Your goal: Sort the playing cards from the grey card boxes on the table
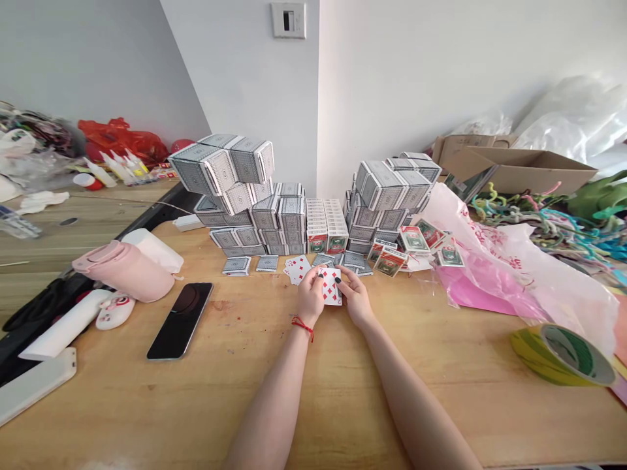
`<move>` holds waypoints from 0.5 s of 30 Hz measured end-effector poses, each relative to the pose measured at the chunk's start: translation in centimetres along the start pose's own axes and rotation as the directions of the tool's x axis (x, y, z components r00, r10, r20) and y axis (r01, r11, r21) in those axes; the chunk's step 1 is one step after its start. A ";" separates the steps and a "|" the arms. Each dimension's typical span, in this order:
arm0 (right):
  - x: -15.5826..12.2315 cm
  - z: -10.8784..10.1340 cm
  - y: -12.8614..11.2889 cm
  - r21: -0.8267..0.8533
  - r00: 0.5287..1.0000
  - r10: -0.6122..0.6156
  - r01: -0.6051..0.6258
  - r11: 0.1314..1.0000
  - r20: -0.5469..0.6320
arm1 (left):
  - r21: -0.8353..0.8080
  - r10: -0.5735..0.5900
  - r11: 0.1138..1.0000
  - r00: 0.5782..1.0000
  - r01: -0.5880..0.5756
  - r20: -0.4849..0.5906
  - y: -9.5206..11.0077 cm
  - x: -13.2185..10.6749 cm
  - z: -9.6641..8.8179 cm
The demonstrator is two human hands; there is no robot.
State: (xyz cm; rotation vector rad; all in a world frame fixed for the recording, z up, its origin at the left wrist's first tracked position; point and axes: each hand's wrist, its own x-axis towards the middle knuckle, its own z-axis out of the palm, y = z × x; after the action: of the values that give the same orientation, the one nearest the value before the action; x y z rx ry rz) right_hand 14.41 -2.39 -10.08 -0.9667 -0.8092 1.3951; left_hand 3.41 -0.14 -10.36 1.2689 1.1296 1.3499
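A playing card with red diamonds (331,287) faces up between my hands, low over the wooden table; whether more cards lie under it I cannot tell. My left hand (311,292) grips its left side, thumb on the face. On the right edge, the thumb and fingers of my right hand (353,294) close on it too. Just behind lie a few face-up cards (296,268) and small face-down piles, one pile (267,263) to the left. Tall stacks of grey-backed cards (281,222) rise beyond, with another stack (386,186) at the right.
Card boxes (327,225) stand between the stacks, and loose boxes (390,261) lie right. A black phone (180,321) and pink bottle (125,269) are left. Yellow tape (539,356), plastic sheeting (494,261) and a cardboard box (533,173) occupy the right.
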 end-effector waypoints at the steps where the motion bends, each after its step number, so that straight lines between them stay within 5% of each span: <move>1: 0.0 0.0 0.0 -0.002 1.000 -0.003 0.003 1.000 0.000 | 0.001 -0.004 1.000 1.000 0.004 0.001 0.0 0.0 0.0; 15: -0.1 0.0 -0.1 -0.010 1.000 0.014 -0.013 1.000 0.015 | -0.025 -0.016 1.000 1.000 0.015 -0.001 0.4 -0.1 0.1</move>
State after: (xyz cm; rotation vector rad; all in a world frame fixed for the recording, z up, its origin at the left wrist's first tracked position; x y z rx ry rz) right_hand 14.44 -2.44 -10.00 -0.9720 -0.8226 1.4125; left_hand 3.49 -0.24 -10.00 1.2391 1.1183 1.3496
